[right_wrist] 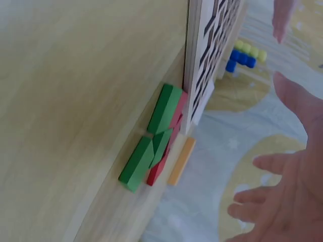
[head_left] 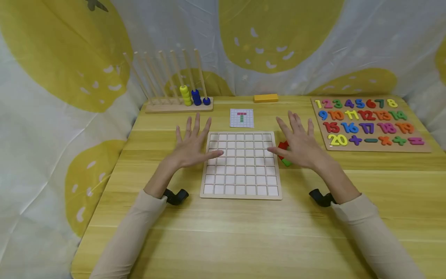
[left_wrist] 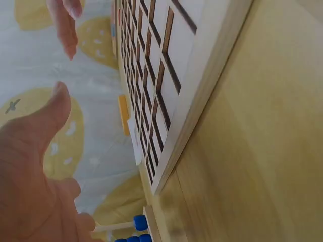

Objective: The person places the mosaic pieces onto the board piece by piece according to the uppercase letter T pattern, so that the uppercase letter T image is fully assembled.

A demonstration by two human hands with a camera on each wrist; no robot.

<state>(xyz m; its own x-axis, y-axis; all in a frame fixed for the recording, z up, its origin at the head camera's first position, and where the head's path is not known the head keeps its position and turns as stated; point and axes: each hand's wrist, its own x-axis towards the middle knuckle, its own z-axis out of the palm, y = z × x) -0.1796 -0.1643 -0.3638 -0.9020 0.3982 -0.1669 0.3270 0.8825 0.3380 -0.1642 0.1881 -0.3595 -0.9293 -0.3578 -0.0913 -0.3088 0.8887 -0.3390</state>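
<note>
A wooden grid board [head_left: 240, 164] with white square cells lies flat on the table in front of the person. Over its left edge the left hand [head_left: 191, 149] is spread, fingers straight, thumb reaching over the cells. The right hand [head_left: 299, 147] is spread the same way at the board's right edge, holding nothing. Partly hidden beneath it are red and green blocks [head_left: 286, 162]; the right wrist view shows several green blocks [right_wrist: 165, 108] and red blocks [right_wrist: 157, 171] beside the board. Behind the board lies a pattern card [head_left: 242, 118] with a red and green T shape.
A wooden peg rack [head_left: 179, 106] with yellow and blue beads stands at the back left. An orange bar [head_left: 266, 98] lies at the back edge. On the right is a number puzzle board [head_left: 371, 149]. Patterned cloth [head_left: 278, 35] hangs behind the table.
</note>
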